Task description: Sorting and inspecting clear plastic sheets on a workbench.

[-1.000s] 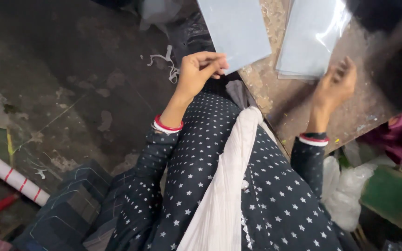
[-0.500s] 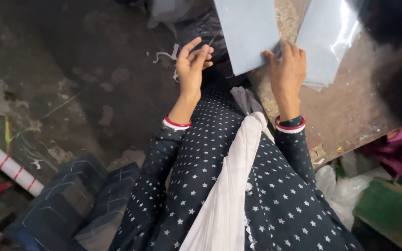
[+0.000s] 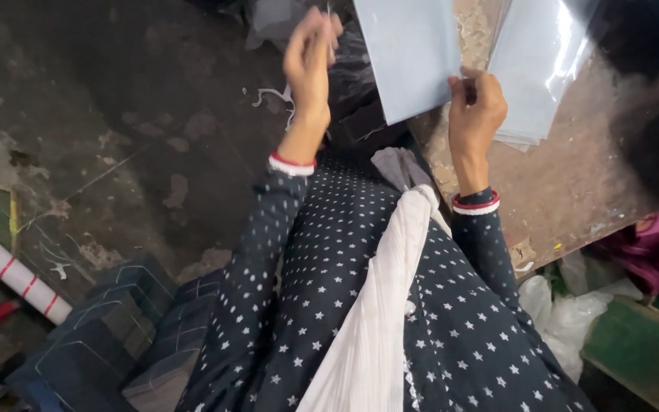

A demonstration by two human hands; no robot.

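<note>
While your right hand [image 3: 476, 103] pinches the lower right edge of a pale blue sheet [image 3: 409, 49], thumb on top and fingers curled under it, the sheet lies tilted over the near edge of the worn brown table [image 3: 581, 179]. Your left hand [image 3: 310, 57] is raised just left of that sheet, off its edge, fingers drawn loosely together near the top of the view — whether it holds anything there you cannot tell from this angle. To the right of the sheet you grip, a stack of similar pale sheets in glossy clear wrap [image 3: 539, 65] rests on the table, its lower corner just beside your right hand. Both your sleeves are dark with small white stars, cuffed in red and white, and a white scarf [image 3: 379, 305] hangs down your front. Off to your left, on the stained floor [image 3: 116, 114], lies a white tube with red bands [image 3: 9, 271].
</note>
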